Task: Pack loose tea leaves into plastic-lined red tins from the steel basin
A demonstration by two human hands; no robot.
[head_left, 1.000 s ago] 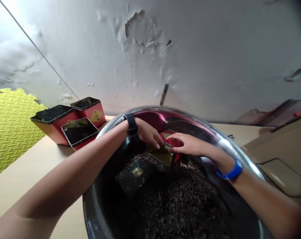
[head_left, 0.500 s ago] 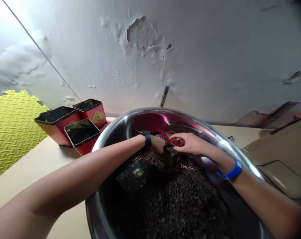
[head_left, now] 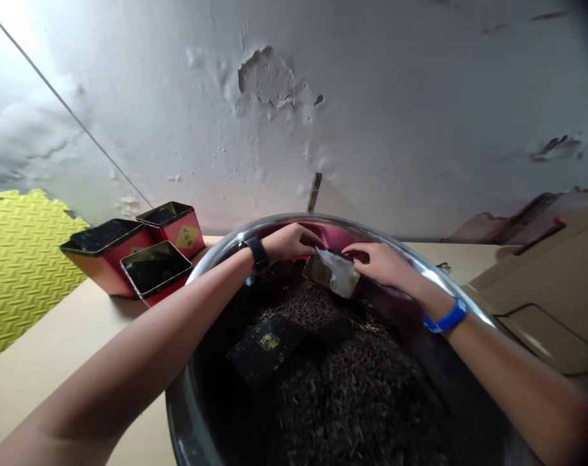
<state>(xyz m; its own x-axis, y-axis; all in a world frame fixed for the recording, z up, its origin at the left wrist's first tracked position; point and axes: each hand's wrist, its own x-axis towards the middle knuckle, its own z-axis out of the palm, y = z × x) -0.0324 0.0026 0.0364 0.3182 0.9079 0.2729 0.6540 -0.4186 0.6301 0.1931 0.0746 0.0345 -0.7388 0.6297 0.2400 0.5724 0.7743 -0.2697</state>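
Observation:
Inside a large metal basin (head_left: 194, 421), a tea tin (head_left: 315, 269) is tipped with its mouth towards me. A crumpled white plastic liner (head_left: 342, 275) pokes out of that mouth. My left hand (head_left: 291, 241), with a dark watch at the wrist, is at the tin's upper left, its fingers closed by the liner's upper end. Curled around the tin's right side is my right hand (head_left: 379, 262), which has a blue wristband. Dark dried tea leaves (head_left: 357, 395) fill the basin below. A black lid (head_left: 267, 343) with gold characters lies on them.
Three red tins, a large one (head_left: 124, 255), one at the back (head_left: 175, 230) and a front one (head_left: 162, 285), stand open left of the basin on the table (head_left: 46, 362). A yellow foam mat (head_left: 26, 265) is beyond. At right is a cardboard box (head_left: 551, 291); peeling wall (head_left: 372, 116) rises behind.
My left hand has come out of the tin and moved up and left. The white liner now shows at the mouth. My right hand stays at the tin's side.

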